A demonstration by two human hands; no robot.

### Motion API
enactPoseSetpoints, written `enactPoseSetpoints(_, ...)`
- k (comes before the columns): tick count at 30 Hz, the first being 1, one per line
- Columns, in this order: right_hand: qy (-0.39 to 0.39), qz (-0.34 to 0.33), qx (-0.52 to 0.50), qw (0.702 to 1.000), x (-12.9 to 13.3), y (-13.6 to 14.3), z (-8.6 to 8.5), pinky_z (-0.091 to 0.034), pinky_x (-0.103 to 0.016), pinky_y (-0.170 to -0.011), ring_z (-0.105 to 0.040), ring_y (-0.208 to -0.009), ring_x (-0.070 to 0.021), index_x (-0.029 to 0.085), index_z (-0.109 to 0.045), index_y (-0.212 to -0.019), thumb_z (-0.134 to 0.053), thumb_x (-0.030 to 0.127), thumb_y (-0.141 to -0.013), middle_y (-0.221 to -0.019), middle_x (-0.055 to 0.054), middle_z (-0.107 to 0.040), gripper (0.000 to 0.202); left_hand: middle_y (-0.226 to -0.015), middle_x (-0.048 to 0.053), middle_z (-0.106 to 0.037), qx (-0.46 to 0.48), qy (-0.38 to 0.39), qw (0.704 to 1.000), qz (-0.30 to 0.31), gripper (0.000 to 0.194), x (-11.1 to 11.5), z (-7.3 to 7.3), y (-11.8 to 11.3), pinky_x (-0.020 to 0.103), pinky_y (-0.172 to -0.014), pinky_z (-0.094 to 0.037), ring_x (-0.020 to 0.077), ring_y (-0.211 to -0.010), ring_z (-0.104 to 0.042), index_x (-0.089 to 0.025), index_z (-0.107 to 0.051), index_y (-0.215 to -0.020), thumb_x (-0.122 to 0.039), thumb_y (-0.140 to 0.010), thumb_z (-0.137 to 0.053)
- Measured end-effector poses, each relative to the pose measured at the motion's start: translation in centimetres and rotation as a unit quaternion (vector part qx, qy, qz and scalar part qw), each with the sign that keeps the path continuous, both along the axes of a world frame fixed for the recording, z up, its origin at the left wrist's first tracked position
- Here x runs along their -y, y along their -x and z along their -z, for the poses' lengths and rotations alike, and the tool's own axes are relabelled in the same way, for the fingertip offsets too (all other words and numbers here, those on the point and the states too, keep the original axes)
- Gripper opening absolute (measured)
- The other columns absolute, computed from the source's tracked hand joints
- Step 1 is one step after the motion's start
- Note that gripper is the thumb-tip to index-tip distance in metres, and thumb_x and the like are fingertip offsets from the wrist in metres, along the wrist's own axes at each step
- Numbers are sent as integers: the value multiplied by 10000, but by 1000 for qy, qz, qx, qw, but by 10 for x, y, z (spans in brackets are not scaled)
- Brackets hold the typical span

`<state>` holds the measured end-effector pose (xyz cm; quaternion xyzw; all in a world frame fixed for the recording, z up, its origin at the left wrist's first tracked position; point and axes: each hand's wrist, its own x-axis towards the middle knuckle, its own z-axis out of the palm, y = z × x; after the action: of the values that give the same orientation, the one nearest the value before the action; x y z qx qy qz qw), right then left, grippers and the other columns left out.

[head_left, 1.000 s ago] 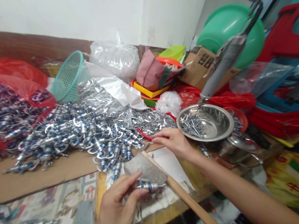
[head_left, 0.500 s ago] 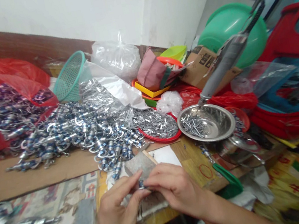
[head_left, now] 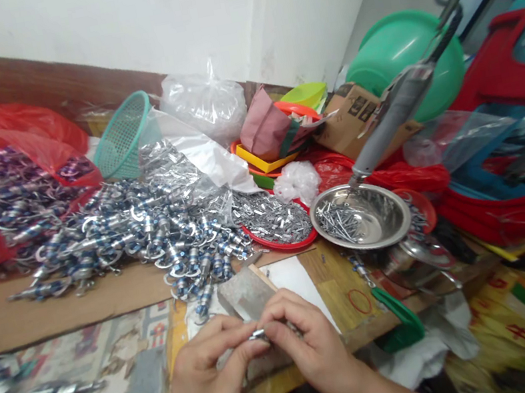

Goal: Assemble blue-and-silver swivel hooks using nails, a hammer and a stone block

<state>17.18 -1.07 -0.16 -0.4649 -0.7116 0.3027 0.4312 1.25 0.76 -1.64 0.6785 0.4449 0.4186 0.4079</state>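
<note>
The bare left hand [head_left: 209, 368] and bare right hand [head_left: 310, 337] are pinching a small, shiny silver metal piece [head_left: 256, 334] between nearly closed fingers, which are mostly hiding it. The piece is resting above the yellow-brown wooden desk [head_left: 336, 282], just before a grey rectangular block [head_left: 245, 291].

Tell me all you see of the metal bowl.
The shiny metal bowl is round, like stainless steel, with a narrow rim. It sits open side up, beside the red tray. Slender silvery pins lie heaped on its left, bare metal showing on the right. The tip of the gray tool nears its far rim, contact uncertain. Neither the left hand nor the right hand touches it.
</note>
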Motion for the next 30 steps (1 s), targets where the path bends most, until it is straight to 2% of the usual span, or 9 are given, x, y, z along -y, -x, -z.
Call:
enactPoseSetpoints(4, -29, 8, 13, 999, 6, 1, 4, -462, -234, -682, -559, -768, -124, 192, -577, -824, -451, 213, -898, -786, -10, -549, 147, -667, 1, -683, 12, 12, 1000, -2, 124, 1, 3, 3, 198, -579, -468, 155, -628, -634, -282, -765, -711, -226, -704, -655)
enactPoseSetpoints(7, -136, 4, 66, 989, 8, -4, 6, -495, -273, -759, -568, -874, -160, 174, -538, -1045, -538, 207, -848, -927, -63, -577, 200, -686, 3, -694, 47, 58, 997, -16, 96, 1, -2, 6, 205, -605, -475, 161, -655, -637, -264, -755, -695, -258, -704, -660)
enactPoseSetpoints(9, -252, -12, 117, 961, 7, -9, 6, -510, -287, -758, -577, -881, -173, 153, -505, -1115, -553, 145, -825, -950, -91, -598, 294, -693, 3, -695, 63, 86, 994, -20, 93, 0, -7, 7, 209, -628, -475, 163, -672, -632, -251, -741, -679, -270, -710, -655)
enactPoseSetpoints(11, -341, -49, 164, 924, 4, -14, 4, -522, -276, -710, -595, -841, -173, 136, -547, -1052, -496, 87, -842, -888, -94, -627, 222, -681, -1, -678, 60, 93, 994, -19, 102, 0, -11, 7, 211, -627, -466, 159, -670, -617, -242, -721, -653, -276, -716, -649)
enactPoseSetpoints(14, -391, -99, 218, 889, 0, -18, -2, -532, -290, -697, -613, -861, -206, 77, -594, -969, -459, 73, -858, -862, -121, -656, 175, -677, -3, -647, 33, 70, 997, -10, 110, -2, -15, 7, 220, -635, -453, 162, -675, -604, -239, -701, -627, -281, -714, -646)
enactPoseSetpoints(19, -365, -96, 191, 906, 0, -16, -6, -540, -277, -685, -622, -834, -193, 61, -617, -952, -443, 73, -861, -844, -132, -659, 197, -809, 24, -698, 13, 57, 998, -15, 114, -5, -17, 9, 259, -742, -455, 210, -808, -625, -245, -714, -619, -292, -694, -644)
enactPoseSetpoints(23, -313, -50, 132, 939, 4, -12, 1, -537, -234, -630, -627, -746, -154, 114, -651, -934, -494, 49, -812, -857, -116, -655, 210, -712, 20, -727, 43, 149, 988, 0, 153, -3, -17, 10, 258, -654, -484, 203, -689, -637, -230, -728, -650, -351, -694, -645)
enactPoseSetpoints(27, -246, -16, 72, 967, 6, -8, 7, -530, -187, -586, -634, -699, -128, 141, -679, -928, -536, 56, -798, -837, -103, -651, 211, -718, 8, -746, 133, 235, 961, -53, 191, 6, -11, 4, 245, -670, -508, 201, -719, -657, -222, -736, -744, -376, -634, -712)
enactPoseSetpoints(30, -211, 1, 52, 976, 4, -4, 9, -532, -188, -604, -633, -700, -127, 149, -688, -923, -572, 115, -809, -810, -89, -650, 166, -829, -8, -749, 218, 271, 934, -77, 486, 10, -3, 0, 242, -706, -538, 207, -809, -670, -245, -672, -990, -348, -531, -795)
